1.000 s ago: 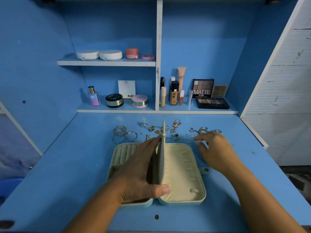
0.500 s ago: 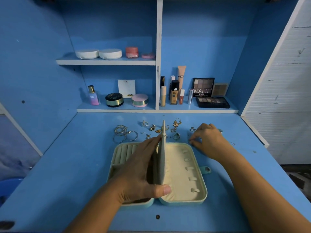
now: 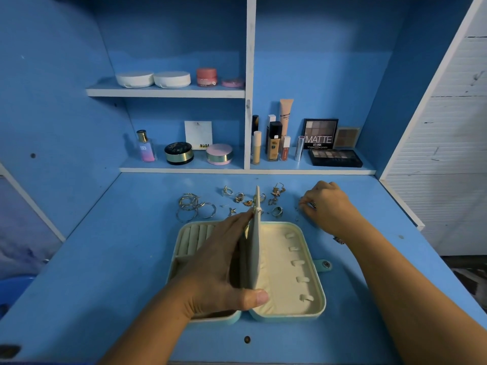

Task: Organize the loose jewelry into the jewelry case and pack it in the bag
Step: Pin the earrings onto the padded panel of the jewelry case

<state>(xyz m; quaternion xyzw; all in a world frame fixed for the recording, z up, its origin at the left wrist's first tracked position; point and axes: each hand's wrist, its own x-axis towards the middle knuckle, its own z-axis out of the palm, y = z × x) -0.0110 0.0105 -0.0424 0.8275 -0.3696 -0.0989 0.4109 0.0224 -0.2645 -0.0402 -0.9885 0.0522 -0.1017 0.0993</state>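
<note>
Behind the left half of the jewelry case [image 3: 320,309], a cluster of thin hoops [image 3: 193,208] is seen lying loose on the bench [image 3: 105,259]. The case itself is spread open near the bench's front edge, and its ring rolls [image 3: 193,237] are partly covered by the left hand [image 3: 218,267]. That hand is clamped on the centre divider panel [image 3: 255,248], fingers on the panel's left face and thumb pressed at its near corner, so the panel stands upright on edge. This hold is best maintained lightly, so that the cream right half with its row of strap loops [image 3: 297,262] is left exposed for loading. Behind the case, small rings and earrings [image 3: 276,212] are scattered close together. Behind the case's right corner, the right hand [image 3: 329,206] is curled down on the bench, and a small glinting piece [image 3: 312,205] appears to be pinched at its fingertips; what kind of piece it is cannot be made out. It is judged that the piece should be lifted straight up, clear of its neighbours, so that nothing is dragged or tangled, and then carried over the case's rim. One more trinket [image 3: 338,240] lies just right of the case, under the right forearm, and could be swept off if the arm is drawn back carelessly. No bag is in view.
</note>
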